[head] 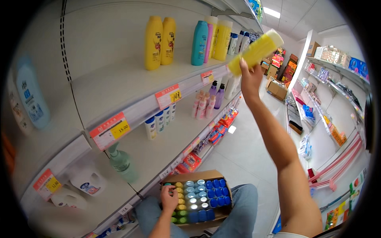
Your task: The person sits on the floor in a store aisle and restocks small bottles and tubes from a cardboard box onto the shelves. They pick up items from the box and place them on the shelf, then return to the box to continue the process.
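Observation:
My right hand (251,76) grips a yellow bottle with a pale cap (259,49), raised at a tilt in front of the upper shelf (125,80). On that shelf stand two yellow shampoo bottles (160,43), a teal bottle (199,43), a pink one (209,43) partly behind it, and larger yellow bottles (222,41). My left hand (170,197) reaches into an open cardboard box (208,176) between my knees. Its fingers are among yellow caps (179,190) beside a teal cap (168,184); whether they grip a bottle is unclear. Blue-capped bottles (215,190) fill the box's right side.
A green pump bottle (122,162), white-and-blue bottles (159,122) and pink bottles (204,105) stand on the lower shelf. Price tags line the shelf edges. Across the aisle floor (250,142) are stocked shelves (336,78); a carton (276,88) sits farther down.

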Motion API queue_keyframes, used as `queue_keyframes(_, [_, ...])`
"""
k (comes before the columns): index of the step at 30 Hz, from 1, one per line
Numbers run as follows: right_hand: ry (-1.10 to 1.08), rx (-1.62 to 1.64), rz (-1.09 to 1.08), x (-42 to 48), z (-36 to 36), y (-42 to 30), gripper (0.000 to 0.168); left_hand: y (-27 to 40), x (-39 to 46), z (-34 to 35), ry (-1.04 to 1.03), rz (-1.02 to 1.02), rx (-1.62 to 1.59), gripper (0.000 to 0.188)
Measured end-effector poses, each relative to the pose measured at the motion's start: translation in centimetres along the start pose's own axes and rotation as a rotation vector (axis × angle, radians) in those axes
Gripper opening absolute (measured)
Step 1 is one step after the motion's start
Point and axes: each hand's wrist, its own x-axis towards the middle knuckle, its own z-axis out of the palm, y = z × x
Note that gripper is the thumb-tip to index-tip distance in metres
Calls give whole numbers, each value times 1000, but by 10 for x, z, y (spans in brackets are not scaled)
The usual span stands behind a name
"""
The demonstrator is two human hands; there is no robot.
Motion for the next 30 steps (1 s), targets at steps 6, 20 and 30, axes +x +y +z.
queue_keyframes(6, [-305, 137, 455, -219, -108, -62, 46, 35, -9, 20, -325, -189, -667, 47])
queue_keyframes(20, [-907, -342, 347, -209, -94, -61, 33, 40, -23, 27, -566, -647, -1350, 68])
queue_keyframes(30, [-47, -366, 188, 88, 35, 113, 56, 23, -11, 27, -610, -759, -1765, 80])
